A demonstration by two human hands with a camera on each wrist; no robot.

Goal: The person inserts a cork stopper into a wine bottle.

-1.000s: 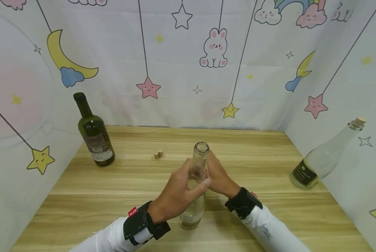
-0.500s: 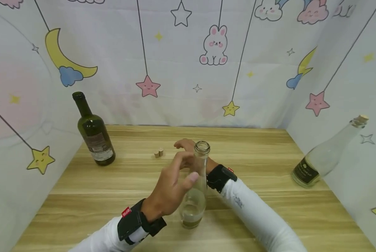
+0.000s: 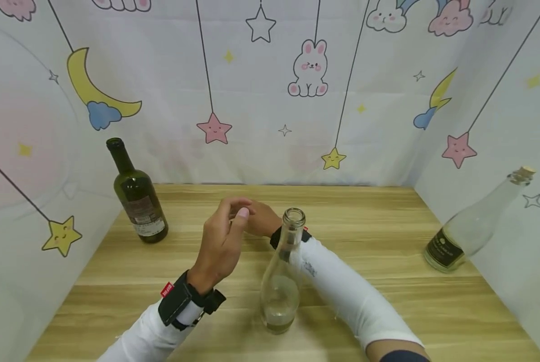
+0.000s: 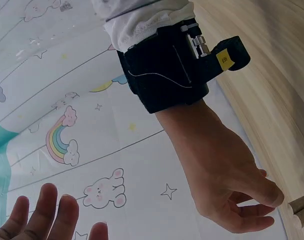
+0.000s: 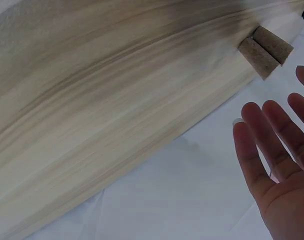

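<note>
- Clear glass: our open bottle [image 3: 279, 299] stands upright, unheld, on the desk [image 3: 369, 221], beside our right sleeve [image 3: 351, 296].
- We've let it go; our left grip [image 3: 216, 246] hangs released.
- Our right grip [image 3: 261, 219] has reached out, relaxed, holding nothing, near two corks [image 5: 266, 51]; our work seems to have shifted there.

In the head view, the right hand [image 3: 264, 219] is partly and the corks [image 5: 259, 57] are wholly hidden by the left hand [image 3: 219, 244]. The print on the green bottle [image 3: 134, 186] is too small to be read.
</note>
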